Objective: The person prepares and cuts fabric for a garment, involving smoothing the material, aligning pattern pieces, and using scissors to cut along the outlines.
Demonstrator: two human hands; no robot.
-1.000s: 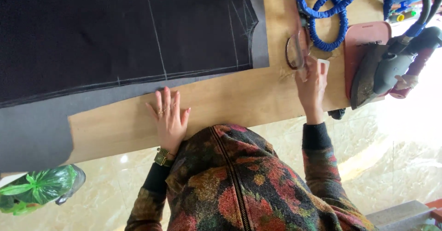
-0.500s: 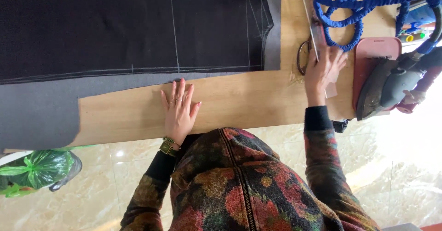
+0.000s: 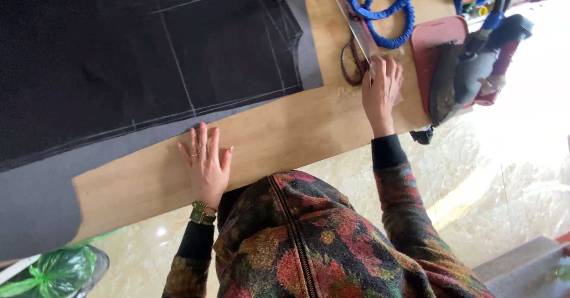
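Your right hand (image 3: 382,87) is closing its fingers on the near end of a long, thin, see-through ruler (image 3: 354,28). The ruler is running away from your grip, up across the wooden table (image 3: 285,135). Your left hand (image 3: 206,162) is lying flat and open, holding nothing, with its fingertips just touching the edge of the grey cloth (image 3: 35,215).

Just to the left of your grip, a pair of dark scissors (image 3: 350,63) is lying with round handles. Above your grip, a bumpy blue hose (image 3: 386,7) is curling in loops. I think the ruler could catch on the hose or bump the scissors if you are lifting it fast. To the right of your grip, a heavy grey iron (image 3: 469,72) is sitting on a pink pad (image 3: 430,37); your sleeve could knock it.

The black cloth (image 3: 119,54) is looking soft and flat, with thin white chalk lines. It could be sliding if your left hand is pushing.
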